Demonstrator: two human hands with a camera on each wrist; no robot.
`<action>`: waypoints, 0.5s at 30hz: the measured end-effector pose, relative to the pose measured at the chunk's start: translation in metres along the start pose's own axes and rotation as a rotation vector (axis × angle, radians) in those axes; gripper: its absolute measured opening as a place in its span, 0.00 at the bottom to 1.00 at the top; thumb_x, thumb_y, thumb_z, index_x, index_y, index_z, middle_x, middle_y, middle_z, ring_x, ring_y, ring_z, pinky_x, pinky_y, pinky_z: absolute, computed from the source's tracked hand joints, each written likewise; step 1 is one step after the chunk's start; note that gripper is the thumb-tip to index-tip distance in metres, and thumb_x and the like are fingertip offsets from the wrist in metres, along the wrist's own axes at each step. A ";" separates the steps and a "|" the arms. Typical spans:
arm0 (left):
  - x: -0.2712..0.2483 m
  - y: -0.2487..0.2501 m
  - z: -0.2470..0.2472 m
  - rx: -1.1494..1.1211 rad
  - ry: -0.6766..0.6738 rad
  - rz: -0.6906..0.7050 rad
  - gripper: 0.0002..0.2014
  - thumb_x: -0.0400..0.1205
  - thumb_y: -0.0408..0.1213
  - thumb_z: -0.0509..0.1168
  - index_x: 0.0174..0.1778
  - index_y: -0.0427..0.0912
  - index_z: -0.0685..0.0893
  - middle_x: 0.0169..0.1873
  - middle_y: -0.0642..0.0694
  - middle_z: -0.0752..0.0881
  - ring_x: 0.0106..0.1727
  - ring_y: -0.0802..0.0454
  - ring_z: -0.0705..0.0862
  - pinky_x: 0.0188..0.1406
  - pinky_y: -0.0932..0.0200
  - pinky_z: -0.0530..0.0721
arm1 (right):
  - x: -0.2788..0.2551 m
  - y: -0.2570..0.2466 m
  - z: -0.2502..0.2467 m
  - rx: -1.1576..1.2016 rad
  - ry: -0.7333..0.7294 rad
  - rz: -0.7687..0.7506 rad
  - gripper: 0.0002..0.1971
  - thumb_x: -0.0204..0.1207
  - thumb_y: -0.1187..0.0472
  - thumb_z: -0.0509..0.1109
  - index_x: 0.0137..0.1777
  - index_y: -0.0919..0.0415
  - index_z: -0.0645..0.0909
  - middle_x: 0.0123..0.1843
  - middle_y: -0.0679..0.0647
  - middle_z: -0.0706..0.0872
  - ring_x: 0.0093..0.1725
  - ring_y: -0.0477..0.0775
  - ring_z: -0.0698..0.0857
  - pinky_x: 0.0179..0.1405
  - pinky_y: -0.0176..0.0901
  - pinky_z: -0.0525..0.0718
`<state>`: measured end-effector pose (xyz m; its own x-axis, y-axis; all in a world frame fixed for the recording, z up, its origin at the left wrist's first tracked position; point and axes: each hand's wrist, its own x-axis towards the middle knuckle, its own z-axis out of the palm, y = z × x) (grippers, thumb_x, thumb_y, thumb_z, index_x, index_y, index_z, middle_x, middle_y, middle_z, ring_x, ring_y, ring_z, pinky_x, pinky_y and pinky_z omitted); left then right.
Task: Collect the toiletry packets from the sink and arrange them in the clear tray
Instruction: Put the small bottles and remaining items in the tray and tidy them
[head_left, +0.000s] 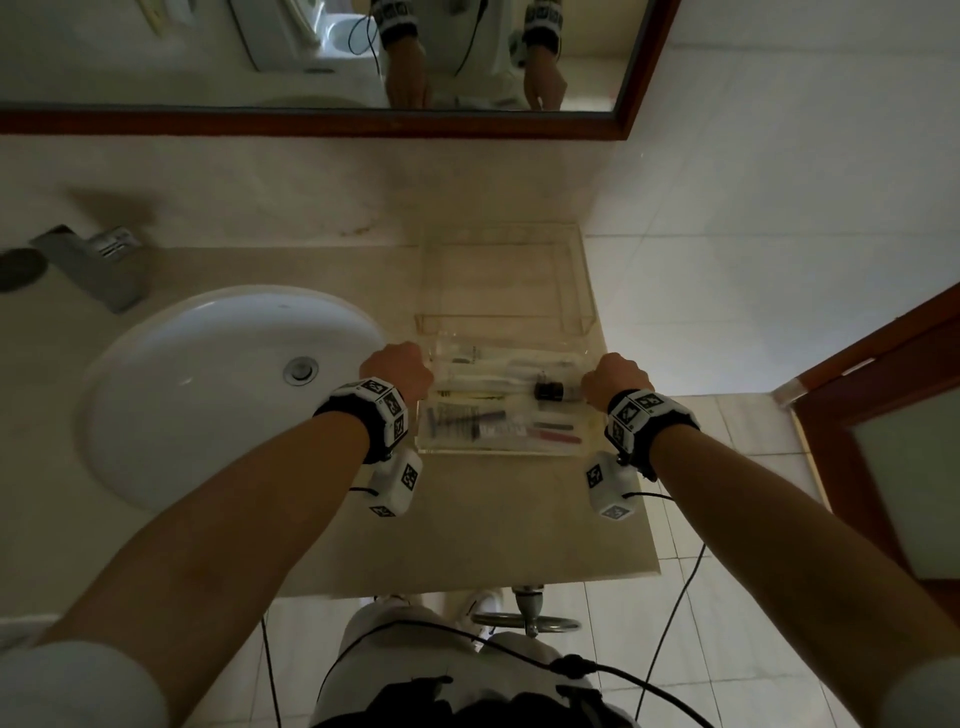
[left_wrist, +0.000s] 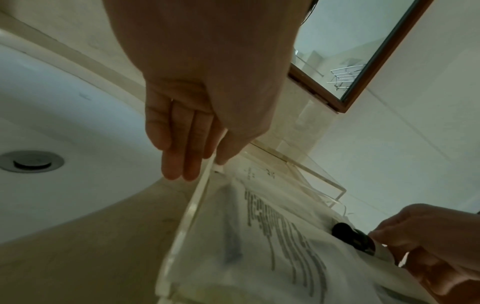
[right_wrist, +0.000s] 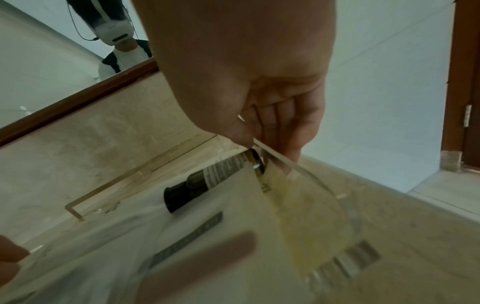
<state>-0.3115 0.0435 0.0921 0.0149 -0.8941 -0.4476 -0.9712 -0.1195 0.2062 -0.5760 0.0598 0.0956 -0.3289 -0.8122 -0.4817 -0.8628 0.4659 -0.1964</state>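
Observation:
A clear tray (head_left: 498, 450) lies on the beige counter right of the sink (head_left: 208, 405). It holds several white toiletry packets (head_left: 467, 415) and a small dark-capped bottle (head_left: 549, 389). My left hand (head_left: 402, 366) pinches the tray's left wall (left_wrist: 192, 216), thumb inside and fingers (left_wrist: 179, 156) outside. My right hand (head_left: 612, 379) pinches the right wall (right_wrist: 298, 164) the same way, with its thumb close to the bottle (right_wrist: 207, 179). Printed packets (left_wrist: 280, 236) fill the tray floor. No packets show in the sink basin. Whether the tray rests on the counter or is lifted, I cannot tell.
A second clear tray (head_left: 504, 319), with nothing in it, stands just behind the held one against the wall. A metal faucet (head_left: 93, 260) is at the far left, the drain (head_left: 300, 370) in the basin. The counter ends right of the trays, by a wooden door frame (head_left: 872, 374).

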 end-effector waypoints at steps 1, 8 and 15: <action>0.000 0.000 0.000 -0.008 -0.018 -0.002 0.07 0.80 0.35 0.58 0.42 0.36 0.79 0.41 0.40 0.84 0.40 0.42 0.82 0.40 0.55 0.79 | 0.001 0.000 -0.001 0.000 -0.006 0.003 0.07 0.78 0.60 0.62 0.51 0.63 0.77 0.47 0.59 0.80 0.47 0.62 0.81 0.51 0.49 0.81; 0.007 -0.002 0.001 -0.172 -0.086 -0.039 0.12 0.79 0.36 0.61 0.30 0.39 0.75 0.36 0.39 0.84 0.38 0.41 0.83 0.38 0.56 0.79 | 0.001 -0.003 0.000 -0.006 0.007 0.015 0.05 0.77 0.62 0.62 0.47 0.64 0.76 0.50 0.61 0.84 0.52 0.64 0.84 0.51 0.49 0.81; 0.009 -0.002 -0.007 -0.198 -0.095 -0.062 0.13 0.81 0.37 0.61 0.31 0.38 0.75 0.39 0.39 0.83 0.39 0.41 0.81 0.38 0.56 0.77 | 0.006 -0.013 -0.002 0.017 0.023 0.021 0.06 0.77 0.63 0.61 0.49 0.64 0.78 0.54 0.62 0.85 0.54 0.64 0.84 0.61 0.55 0.82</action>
<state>-0.3075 0.0329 0.0934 0.0413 -0.8388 -0.5428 -0.9035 -0.2633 0.3381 -0.5677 0.0479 0.0972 -0.3561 -0.8097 -0.4664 -0.8487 0.4891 -0.2012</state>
